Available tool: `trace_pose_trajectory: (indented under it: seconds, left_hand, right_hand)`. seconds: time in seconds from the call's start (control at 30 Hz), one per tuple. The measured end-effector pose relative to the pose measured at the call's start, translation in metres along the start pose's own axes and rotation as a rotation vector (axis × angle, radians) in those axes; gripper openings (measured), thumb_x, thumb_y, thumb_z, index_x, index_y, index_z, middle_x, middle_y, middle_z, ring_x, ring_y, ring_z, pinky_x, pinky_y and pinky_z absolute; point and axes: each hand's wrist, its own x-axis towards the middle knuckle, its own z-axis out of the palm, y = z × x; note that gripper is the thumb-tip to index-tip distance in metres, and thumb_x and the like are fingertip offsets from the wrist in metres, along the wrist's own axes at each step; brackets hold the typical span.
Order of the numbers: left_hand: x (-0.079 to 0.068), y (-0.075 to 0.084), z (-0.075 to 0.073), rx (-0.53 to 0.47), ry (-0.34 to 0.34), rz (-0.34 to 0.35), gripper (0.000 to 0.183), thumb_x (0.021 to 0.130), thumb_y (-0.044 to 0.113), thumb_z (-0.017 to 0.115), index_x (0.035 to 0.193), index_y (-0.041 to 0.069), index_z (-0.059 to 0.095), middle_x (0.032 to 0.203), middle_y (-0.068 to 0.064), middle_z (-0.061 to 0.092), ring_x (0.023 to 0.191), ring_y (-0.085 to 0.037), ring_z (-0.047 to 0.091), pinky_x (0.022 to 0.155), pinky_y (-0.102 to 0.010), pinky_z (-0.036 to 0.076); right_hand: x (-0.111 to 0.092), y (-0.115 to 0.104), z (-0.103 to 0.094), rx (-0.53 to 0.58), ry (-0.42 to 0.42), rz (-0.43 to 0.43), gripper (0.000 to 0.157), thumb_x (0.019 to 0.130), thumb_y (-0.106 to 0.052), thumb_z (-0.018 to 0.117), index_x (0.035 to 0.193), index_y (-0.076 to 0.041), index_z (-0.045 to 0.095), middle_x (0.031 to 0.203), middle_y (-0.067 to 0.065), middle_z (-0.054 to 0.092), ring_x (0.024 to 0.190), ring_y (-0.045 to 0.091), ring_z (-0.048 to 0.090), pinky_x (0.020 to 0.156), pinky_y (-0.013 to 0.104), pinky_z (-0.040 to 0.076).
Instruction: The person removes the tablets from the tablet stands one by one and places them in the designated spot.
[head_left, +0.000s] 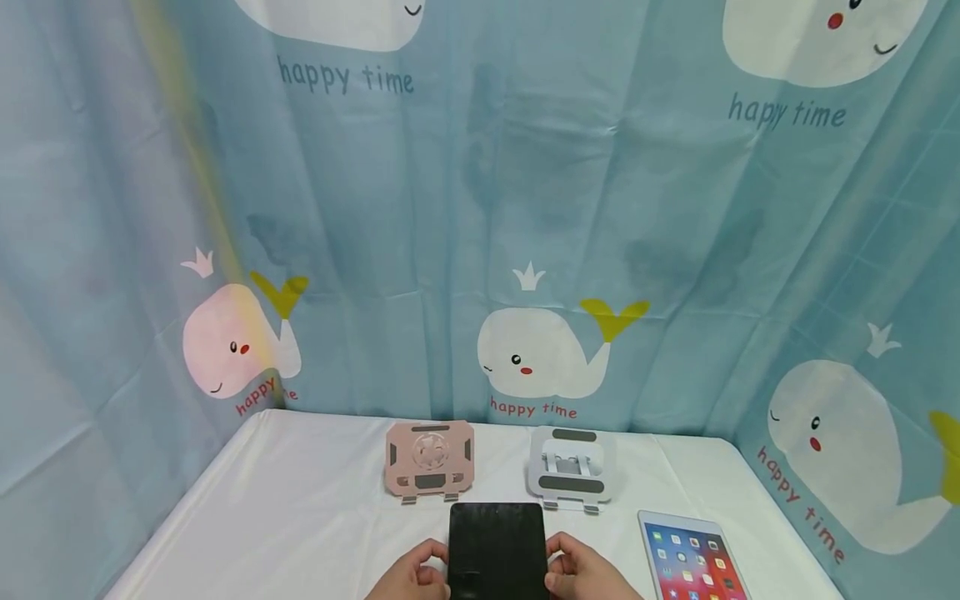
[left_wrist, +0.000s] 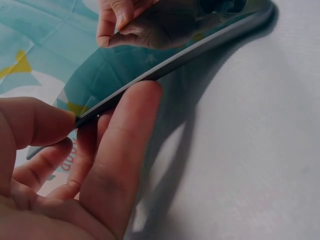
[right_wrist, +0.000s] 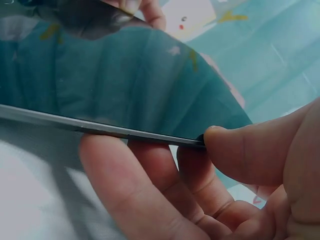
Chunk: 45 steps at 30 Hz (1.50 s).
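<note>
A black tablet (head_left: 497,550) with a dark, glossy screen is gripped between both hands at the near middle of the table. My left hand (head_left: 415,572) pinches its left edge, thumb on the rim and fingers underneath, as the left wrist view shows. On the opposite edge, my right hand (head_left: 588,573) does likewise, its thumb (right_wrist: 245,155) near a corner. The tablet's glass (left_wrist: 115,70) reflects the curtain, and its shadow falls on the white cloth. Beyond it stand a pink tablet stand (head_left: 431,437) and a grey-white tablet stand (head_left: 572,482).
A white tablet (head_left: 693,558) with a lit screen of app icons lies to the right of my right hand. White cloth (head_left: 285,508) covers the table. A blue curtain (head_left: 420,250) printed with whales hangs behind and along both sides.
</note>
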Motion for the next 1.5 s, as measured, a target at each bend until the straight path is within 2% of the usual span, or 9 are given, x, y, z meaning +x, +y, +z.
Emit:
trace_pose_trajectory:
  seconds: [0.13, 0.27, 0.57, 0.67, 0.93, 1.1, 1.5]
  left_hand:
    - [0.002, 0.003, 0.002, 0.081, 0.057, -0.005, 0.027, 0.088, 0.002, 0.057, 0.114, 0.004, 0.050, 0.073, 0.000, 0.057, 0.058, -0.009, 0.049, 0.054, -0.021, 0.041]
    - [0.006, 0.005, 0.002, 0.141, 0.101, -0.016, 0.026, 0.090, 0.002, 0.059, 0.115, 0.003, 0.053, 0.074, -0.001, 0.058, 0.061, -0.011, 0.054, 0.056, -0.022, 0.045]
    - [0.013, 0.008, 0.003, 0.178, 0.170, -0.103, 0.027, 0.094, 0.002, 0.061, 0.120, 0.003, 0.054, 0.077, -0.005, 0.061, 0.066, -0.015, 0.062, 0.061, -0.028, 0.052]
    - [0.014, 0.007, 0.004, 0.183, 0.182, -0.118, 0.027, 0.094, 0.001, 0.061, 0.120, 0.003, 0.055, 0.077, -0.005, 0.061, 0.067, -0.015, 0.063, 0.060, -0.027, 0.052]
    - [0.015, 0.006, 0.006, 0.184, 0.190, -0.082, 0.029, 0.092, -0.002, 0.063, 0.120, 0.002, 0.055, 0.075, -0.004, 0.061, 0.066, -0.014, 0.063, 0.060, -0.027, 0.053]
    - [0.016, 0.004, 0.007, 0.180, 0.207, -0.091, 0.030, 0.091, -0.003, 0.063, 0.120, 0.002, 0.056, 0.075, -0.005, 0.062, 0.065, -0.015, 0.063, 0.060, -0.028, 0.053]
    - [0.018, 0.009, 0.010, 0.264, 0.256, -0.104, 0.032, 0.087, -0.003, 0.065, 0.118, 0.004, 0.059, 0.074, -0.006, 0.063, 0.064, -0.015, 0.062, 0.058, -0.027, 0.052]
  right_hand:
    - [0.002, -0.003, -0.001, -0.010, 0.038, 0.015, 0.017, 0.095, -0.001, 0.063, 0.110, -0.007, 0.056, 0.080, 0.006, 0.057, 0.070, 0.020, 0.059, 0.065, 0.030, 0.051]
    - [0.003, -0.003, -0.001, 0.019, 0.057, 0.008, 0.017, 0.096, 0.000, 0.061, 0.112, -0.005, 0.057, 0.080, 0.007, 0.057, 0.069, 0.022, 0.061, 0.065, 0.033, 0.053]
    - [0.007, 0.004, -0.004, 0.045, 0.073, -0.007, 0.019, 0.097, 0.001, 0.060, 0.115, -0.004, 0.059, 0.081, 0.007, 0.057, 0.067, 0.022, 0.062, 0.059, 0.033, 0.052]
    - [0.008, 0.005, -0.005, 0.052, 0.073, 0.004, 0.019, 0.097, 0.000, 0.060, 0.116, -0.003, 0.059, 0.081, 0.007, 0.058, 0.068, 0.022, 0.062, 0.059, 0.033, 0.053]
    - [0.009, 0.006, -0.006, 0.058, 0.079, 0.020, 0.024, 0.097, -0.001, 0.061, 0.121, -0.001, 0.060, 0.082, 0.008, 0.059, 0.069, 0.022, 0.063, 0.063, 0.035, 0.055]
    - [0.009, 0.006, -0.005, 0.053, 0.088, 0.028, 0.027, 0.097, 0.000, 0.060, 0.124, -0.001, 0.060, 0.082, 0.009, 0.060, 0.070, 0.022, 0.063, 0.063, 0.033, 0.054]
    - [0.009, 0.000, -0.005, 0.050, 0.084, 0.062, 0.035, 0.093, 0.007, 0.058, 0.127, 0.000, 0.059, 0.087, 0.011, 0.060, 0.074, 0.023, 0.063, 0.067, 0.036, 0.056]
